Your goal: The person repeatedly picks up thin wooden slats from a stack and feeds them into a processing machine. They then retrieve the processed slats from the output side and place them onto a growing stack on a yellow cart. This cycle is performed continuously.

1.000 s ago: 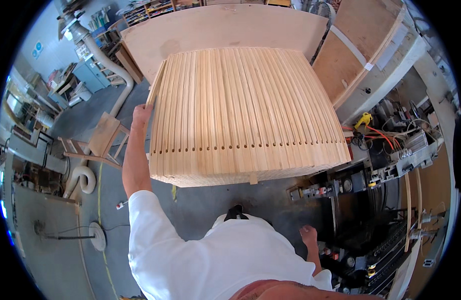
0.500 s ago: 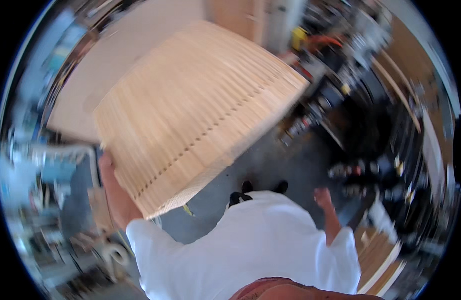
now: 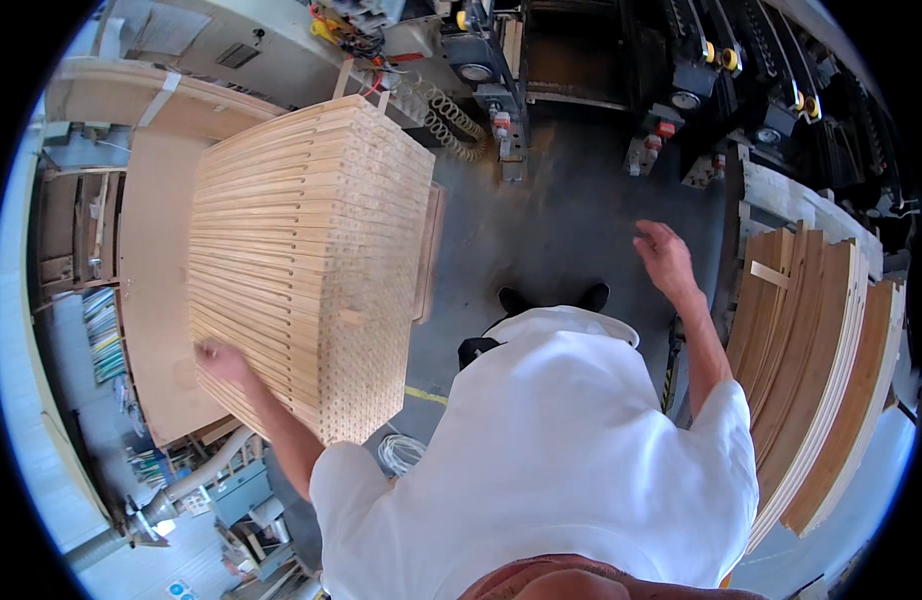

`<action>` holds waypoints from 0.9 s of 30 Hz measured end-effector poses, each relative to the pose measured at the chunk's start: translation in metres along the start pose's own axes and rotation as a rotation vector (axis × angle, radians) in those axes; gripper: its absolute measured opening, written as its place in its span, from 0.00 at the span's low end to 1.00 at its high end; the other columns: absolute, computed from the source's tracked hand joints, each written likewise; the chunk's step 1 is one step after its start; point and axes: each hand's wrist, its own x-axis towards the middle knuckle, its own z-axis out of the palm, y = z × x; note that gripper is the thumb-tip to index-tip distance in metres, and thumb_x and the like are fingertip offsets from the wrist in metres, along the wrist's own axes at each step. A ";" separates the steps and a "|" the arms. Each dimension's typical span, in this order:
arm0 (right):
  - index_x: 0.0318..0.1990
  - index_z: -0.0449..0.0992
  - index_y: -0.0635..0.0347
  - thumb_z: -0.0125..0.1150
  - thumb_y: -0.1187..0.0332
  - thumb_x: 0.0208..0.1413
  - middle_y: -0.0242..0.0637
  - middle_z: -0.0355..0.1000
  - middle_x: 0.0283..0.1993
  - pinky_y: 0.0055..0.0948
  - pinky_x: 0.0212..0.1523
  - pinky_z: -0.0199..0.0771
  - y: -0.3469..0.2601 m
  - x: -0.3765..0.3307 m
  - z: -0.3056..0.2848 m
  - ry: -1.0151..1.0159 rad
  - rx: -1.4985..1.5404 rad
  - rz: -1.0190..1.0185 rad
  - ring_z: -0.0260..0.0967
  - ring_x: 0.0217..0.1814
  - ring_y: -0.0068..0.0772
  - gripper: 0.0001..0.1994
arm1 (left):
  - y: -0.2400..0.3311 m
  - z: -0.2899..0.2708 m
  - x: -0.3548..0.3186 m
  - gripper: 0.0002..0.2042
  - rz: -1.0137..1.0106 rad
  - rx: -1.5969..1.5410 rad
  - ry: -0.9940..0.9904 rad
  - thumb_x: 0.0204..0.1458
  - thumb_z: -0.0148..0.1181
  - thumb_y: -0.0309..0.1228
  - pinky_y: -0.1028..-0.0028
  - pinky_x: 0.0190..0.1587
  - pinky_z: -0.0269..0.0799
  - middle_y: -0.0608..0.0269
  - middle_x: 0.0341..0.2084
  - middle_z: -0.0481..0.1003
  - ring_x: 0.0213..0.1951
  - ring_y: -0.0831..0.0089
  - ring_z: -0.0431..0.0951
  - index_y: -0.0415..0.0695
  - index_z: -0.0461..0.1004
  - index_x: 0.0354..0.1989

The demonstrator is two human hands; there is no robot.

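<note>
To my left rises a large, tight stack of pale wooden slats (image 3: 256, 235), with a row of small holes along one face and many dots over its end face. My left hand (image 3: 219, 362) is at the stack's near left part, over the slats. Its fingers are smeared, and I cannot make out whether they touch or grip the wood. Away from the stack, my right hand (image 3: 666, 258) hangs above the floor with loosely bent fingers apart and nothing in them.
Long wooden boards (image 3: 791, 340) are stacked at my right. Ahead stands dark machinery (image 3: 581, 60) with gauges and red parts. A coiled air hose (image 3: 451, 120) hangs beyond the slats. A wide brown panel (image 3: 156, 280) stands behind them, and a white cable coil (image 3: 401, 453) lies on the floor.
My view has turned, so the slat stack now sits further left with its dotted end face showing. My right hand has come up and forward. The left stays by the stack.
</note>
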 end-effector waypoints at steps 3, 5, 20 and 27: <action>0.50 0.76 0.61 0.62 0.70 0.57 0.44 0.75 0.52 0.38 0.50 0.75 0.009 -0.031 -0.047 0.122 0.000 0.037 0.74 0.50 0.48 0.14 | 0.154 0.041 -0.089 0.14 0.101 -0.586 -0.353 0.63 0.50 0.27 0.68 0.56 0.69 0.50 0.47 0.76 0.49 0.62 0.75 0.32 0.72 0.53; 0.50 0.76 0.60 0.62 0.72 0.57 0.45 0.74 0.53 0.37 0.56 0.72 0.020 -0.053 -0.077 0.272 -0.114 -0.006 0.71 0.56 0.49 0.14 | 0.271 0.048 -0.184 0.13 0.076 -0.657 -0.663 0.62 0.53 0.28 0.69 0.55 0.70 0.54 0.44 0.77 0.47 0.67 0.76 0.33 0.73 0.50; 0.60 0.71 0.58 0.57 0.64 0.63 0.44 0.69 0.61 0.45 0.59 0.68 0.112 -0.245 -0.158 0.738 -0.687 0.505 0.66 0.61 0.49 0.19 | 0.470 0.055 -0.494 0.15 0.619 -0.569 -1.915 0.56 0.59 0.31 0.67 0.46 0.76 0.53 0.37 0.81 0.41 0.63 0.82 0.37 0.75 0.50; 0.62 0.70 0.54 0.56 0.67 0.61 0.42 0.71 0.59 0.42 0.56 0.69 0.117 -0.253 -0.163 0.718 -0.697 0.670 0.68 0.60 0.47 0.20 | 0.468 0.073 -0.524 0.16 0.682 -0.527 -1.946 0.56 0.59 0.31 0.66 0.48 0.76 0.51 0.39 0.81 0.42 0.61 0.82 0.37 0.75 0.50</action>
